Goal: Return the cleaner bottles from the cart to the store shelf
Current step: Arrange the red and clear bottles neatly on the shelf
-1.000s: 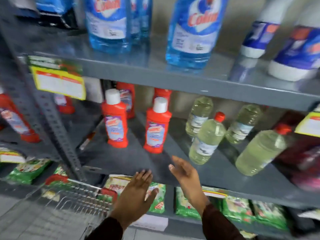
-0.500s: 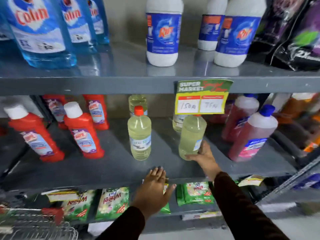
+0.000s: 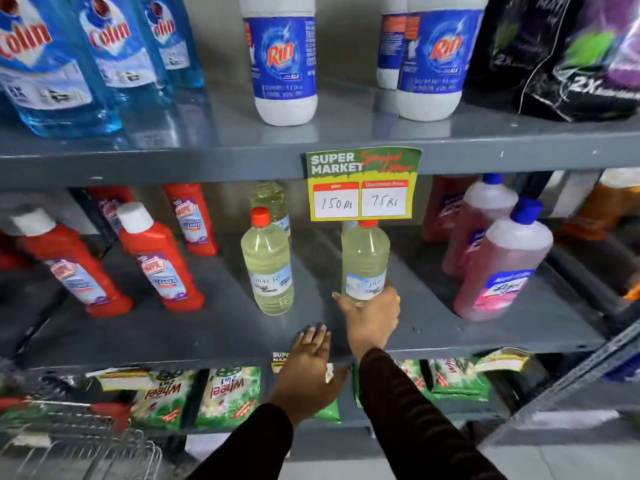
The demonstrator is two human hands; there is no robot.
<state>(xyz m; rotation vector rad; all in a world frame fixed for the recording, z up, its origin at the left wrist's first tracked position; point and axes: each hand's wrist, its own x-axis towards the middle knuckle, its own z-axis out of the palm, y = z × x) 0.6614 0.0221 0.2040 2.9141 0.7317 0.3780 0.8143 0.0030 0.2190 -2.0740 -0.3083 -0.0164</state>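
Your right hand (image 3: 372,315) wraps the base of the clear plastic bottle of pale yellow cleaner (image 3: 364,263), upright on the grey metal middle shelf (image 3: 207,327) | full, likely hefty, smooth-walled: grip low | left hand (image 3: 308,362) flat, empty, on shelf edge | twin bottle (image 3: 266,268) near, pink bottles (image 3: 502,268) further right | wire cart (image 3: 79,452) lower left.

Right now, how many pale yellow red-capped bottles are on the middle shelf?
3: one standing free, one behind it, one gripped by the right hand at. More may hide behind the price tag.
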